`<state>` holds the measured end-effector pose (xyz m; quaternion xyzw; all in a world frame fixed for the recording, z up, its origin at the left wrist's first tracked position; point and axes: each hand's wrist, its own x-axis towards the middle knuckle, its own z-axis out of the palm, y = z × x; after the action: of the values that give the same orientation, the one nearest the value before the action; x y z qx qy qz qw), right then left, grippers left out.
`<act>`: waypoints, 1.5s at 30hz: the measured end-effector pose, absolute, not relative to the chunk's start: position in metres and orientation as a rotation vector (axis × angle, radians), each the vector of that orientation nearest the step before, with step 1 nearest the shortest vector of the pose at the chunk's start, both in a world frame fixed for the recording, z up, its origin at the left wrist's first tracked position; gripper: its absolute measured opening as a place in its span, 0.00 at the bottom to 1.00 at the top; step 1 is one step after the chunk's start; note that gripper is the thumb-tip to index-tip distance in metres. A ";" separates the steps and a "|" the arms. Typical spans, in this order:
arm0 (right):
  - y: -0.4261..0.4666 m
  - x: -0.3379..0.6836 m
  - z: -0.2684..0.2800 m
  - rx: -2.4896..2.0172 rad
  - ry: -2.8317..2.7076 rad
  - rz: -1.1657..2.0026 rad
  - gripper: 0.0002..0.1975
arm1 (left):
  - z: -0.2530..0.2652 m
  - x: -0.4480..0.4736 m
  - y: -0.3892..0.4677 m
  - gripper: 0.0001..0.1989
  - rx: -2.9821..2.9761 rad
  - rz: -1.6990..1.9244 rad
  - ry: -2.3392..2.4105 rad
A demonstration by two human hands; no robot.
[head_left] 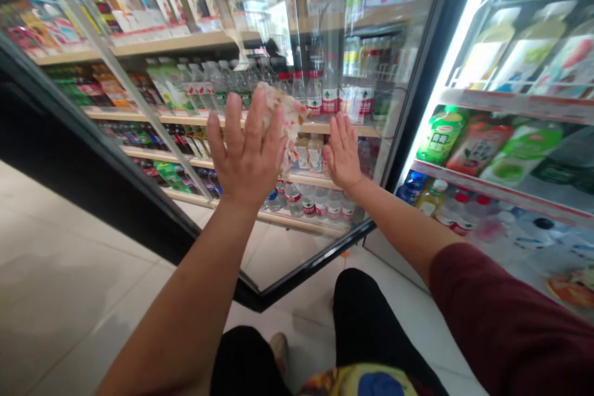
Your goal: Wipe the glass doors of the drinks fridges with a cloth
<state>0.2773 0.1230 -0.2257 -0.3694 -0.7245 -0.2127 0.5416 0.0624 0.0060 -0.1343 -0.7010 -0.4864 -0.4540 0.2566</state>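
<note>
My left hand [248,158] holds a crumpled, pale cloth [291,127] with a pink and red pattern flat against the glass pane [278,253] of a fridge door. Its fingers are stretched out, and the palm hides part of the cloth. To the right, my right hand [343,154] lies open on the same pane, fingers up, with nothing in it. The door stands swung out, and its black frame [320,266] runs around the glass. Both hands are slightly blurred.
At right, the lit fridge shelves [510,192] carry several drink bottles [440,133]. Shelves of bottles [315,93] show in the glass. Below are the pale tiled floor [88,272], my knees [366,322] in black trousers, and a shoe [279,349].
</note>
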 end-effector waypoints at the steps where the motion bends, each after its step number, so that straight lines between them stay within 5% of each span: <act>1: 0.132 0.278 -0.233 -0.914 -1.712 -0.542 0.36 | -0.142 0.059 0.007 0.20 -1.893 -1.237 -1.338; 9: 0.144 0.271 -0.245 -0.931 -1.702 -0.627 0.36 | -0.241 0.041 -0.009 0.12 -1.863 -1.165 -1.180; 18: 0.151 0.268 -0.246 -0.923 -1.661 -0.660 0.36 | -0.166 0.037 -0.004 0.25 -1.525 -1.198 -1.247; 23: 0.147 0.266 -0.244 -0.959 -1.695 -0.591 0.37 | -0.228 0.022 -0.025 0.33 -1.463 -1.138 -1.473; 27: 0.147 0.267 -0.243 -0.953 -1.687 -0.598 0.37 | -0.262 0.018 -0.032 0.32 -1.515 -1.232 -1.559; 34: 0.149 0.267 -0.246 -0.946 -1.654 -0.638 0.37 | -0.202 0.013 -0.025 0.29 -1.507 -1.248 -1.453; 41: 0.150 0.267 -0.248 -0.941 -1.648 -0.675 0.37 | -0.251 0.021 -0.038 0.31 -1.453 -1.200 -1.569; 45: 0.149 0.268 -0.248 -0.933 -1.666 -0.653 0.37 | -0.208 0.005 -0.029 0.33 -1.394 -1.119 -1.495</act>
<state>0.2682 0.1495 -0.2481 -0.3911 -0.6986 -0.2740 0.5329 0.0052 -0.0287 -0.2085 -0.5495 -0.5896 -0.4411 0.3947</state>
